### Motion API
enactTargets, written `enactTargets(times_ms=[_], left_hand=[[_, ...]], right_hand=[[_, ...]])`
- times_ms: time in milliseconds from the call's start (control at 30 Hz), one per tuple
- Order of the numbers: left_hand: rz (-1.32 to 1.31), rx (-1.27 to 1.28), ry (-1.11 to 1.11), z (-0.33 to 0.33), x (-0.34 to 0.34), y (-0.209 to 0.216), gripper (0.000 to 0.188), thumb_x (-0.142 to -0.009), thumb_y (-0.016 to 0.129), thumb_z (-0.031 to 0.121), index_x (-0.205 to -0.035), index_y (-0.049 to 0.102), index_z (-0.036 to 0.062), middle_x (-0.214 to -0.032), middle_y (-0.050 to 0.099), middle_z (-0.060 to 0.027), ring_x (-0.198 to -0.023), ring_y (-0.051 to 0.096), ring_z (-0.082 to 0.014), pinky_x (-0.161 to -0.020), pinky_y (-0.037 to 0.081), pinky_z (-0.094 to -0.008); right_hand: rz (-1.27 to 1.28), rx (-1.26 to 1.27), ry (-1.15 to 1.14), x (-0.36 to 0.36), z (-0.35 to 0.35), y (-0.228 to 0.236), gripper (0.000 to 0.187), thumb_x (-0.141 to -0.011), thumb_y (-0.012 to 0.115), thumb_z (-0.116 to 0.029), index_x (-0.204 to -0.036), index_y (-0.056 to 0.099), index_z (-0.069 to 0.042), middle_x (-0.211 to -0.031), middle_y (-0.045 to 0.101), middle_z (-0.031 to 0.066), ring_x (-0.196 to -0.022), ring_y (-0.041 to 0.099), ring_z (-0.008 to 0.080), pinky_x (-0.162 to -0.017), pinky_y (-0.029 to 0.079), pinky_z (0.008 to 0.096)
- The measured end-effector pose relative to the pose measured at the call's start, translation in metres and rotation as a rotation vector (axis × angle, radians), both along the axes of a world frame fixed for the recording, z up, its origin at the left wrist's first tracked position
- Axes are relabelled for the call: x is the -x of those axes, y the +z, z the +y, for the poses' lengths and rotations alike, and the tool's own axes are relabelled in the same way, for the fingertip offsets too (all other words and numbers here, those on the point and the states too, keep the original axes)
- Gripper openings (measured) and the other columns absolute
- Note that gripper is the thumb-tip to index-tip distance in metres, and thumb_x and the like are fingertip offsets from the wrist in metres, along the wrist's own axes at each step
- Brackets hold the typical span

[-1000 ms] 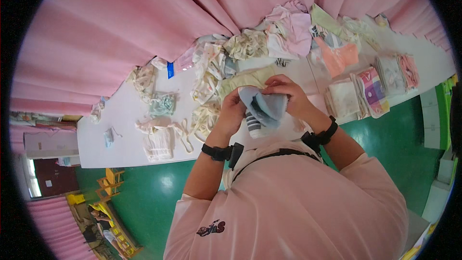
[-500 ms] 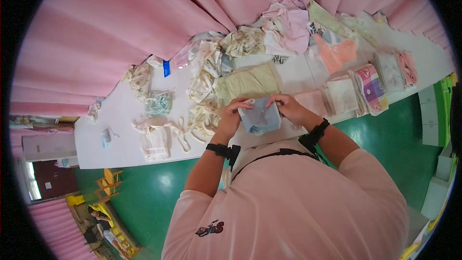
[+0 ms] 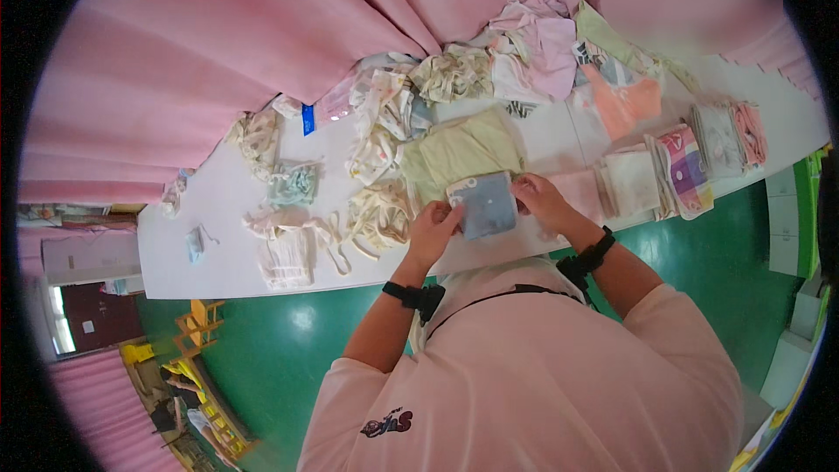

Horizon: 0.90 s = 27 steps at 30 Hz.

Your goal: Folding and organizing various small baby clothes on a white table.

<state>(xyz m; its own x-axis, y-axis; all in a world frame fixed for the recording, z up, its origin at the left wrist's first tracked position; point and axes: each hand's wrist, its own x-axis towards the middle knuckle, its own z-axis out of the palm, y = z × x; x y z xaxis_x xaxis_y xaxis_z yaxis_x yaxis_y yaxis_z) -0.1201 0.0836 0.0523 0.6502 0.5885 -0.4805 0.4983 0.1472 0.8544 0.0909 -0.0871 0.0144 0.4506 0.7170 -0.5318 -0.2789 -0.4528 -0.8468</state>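
Note:
A folded blue-grey cloth (image 3: 488, 210), squarish with a white pattern along its far edge, is between my hands over the near side of the table. My left hand (image 3: 434, 232) pinches its left edge, thumb on top. With bent fingers my right hand (image 3: 540, 201) grips its far right corner; the fingertips there are partly hidden. Just beyond lies a pale green folded cloth (image 3: 468, 150), partly covered by the blue-grey one. Beside my right hand is a flat pale pink folded cloth (image 3: 578, 195). A crumpled cream garment with straps (image 3: 378, 211) lies left of my left hand.
Folded cloths stand in a row at right, including white ones (image 3: 631, 182) and a purple-and-red one (image 3: 683, 166). An orange garment (image 3: 622, 103) and a pink heap (image 3: 551, 44) lie behind. Pink curtains (image 3: 218, 44) border the white table's (image 3: 218, 267) far side.
The blue-grey cloth has gone from tilted and loosely folded to flatter and neater, shifting slightly right. Both hands have moved with it, my left now lower along its left edge.

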Motion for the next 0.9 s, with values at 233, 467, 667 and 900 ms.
enactTargets(times_ms=[233, 467, 667, 900], left_hand=[[-0.038, -0.033, -0.181, 0.01, -0.001, -0.022, 0.035, -0.085, 0.081, 0.026, -0.102, 0.071, -0.0031, -0.084, 0.072, -0.0059, -0.071, 0.061, -0.0091, -0.066, 0.051, -0.0278], [0.082, -0.569, -0.185, -0.007, -0.008, -0.017, 0.038, -0.081, 0.084, 0.031, -0.093, 0.07, -0.0019, -0.078, 0.07, -0.0084, -0.07, 0.064, -0.0173, -0.066, 0.052, -0.034], [0.094, -0.364, -0.229, -0.005, -0.004, 0.007, 0.038, -0.078, 0.084, 0.032, -0.089, 0.069, -0.0006, -0.073, 0.069, -0.0084, -0.069, 0.067, -0.0196, -0.066, 0.053, -0.0344], [-0.42, 0.159, -0.253, -0.017, -0.014, 0.038, 0.037, -0.09, 0.068, -0.003, -0.121, 0.051, 0.0035, -0.11, 0.064, -0.0079, -0.103, 0.062, -0.0149, -0.086, 0.052, -0.0306]], right_hand=[[-0.002, -0.152, 0.269, -0.006, 0.0, 0.002, 0.027, -0.086, 0.079, -0.014, -0.104, 0.066, 0.002, -0.09, 0.07, 0.0067, -0.08, 0.066, 0.018, -0.076, 0.055, 0.0334], [-0.49, 0.07, 0.184, 0.017, 0.005, -0.004, 0.033, -0.08, 0.078, -0.016, -0.099, 0.063, 0.006, -0.094, 0.071, 0.0189, -0.085, 0.071, 0.0301, -0.079, 0.057, 0.0395], [-0.653, 0.076, 0.233, 0.021, 0.007, -0.014, 0.046, -0.074, 0.079, -0.019, -0.109, 0.061, 0.006, -0.099, 0.07, 0.025, -0.087, 0.07, 0.0404, -0.082, 0.056, 0.0491], [-0.368, -0.171, 0.113, 0.006, -0.041, 0.047, 0.065, -0.076, 0.088, -0.023, -0.128, 0.057, 0.0, -0.122, 0.064, 0.0147, -0.114, 0.063, 0.0247, -0.096, 0.05, 0.0398]])
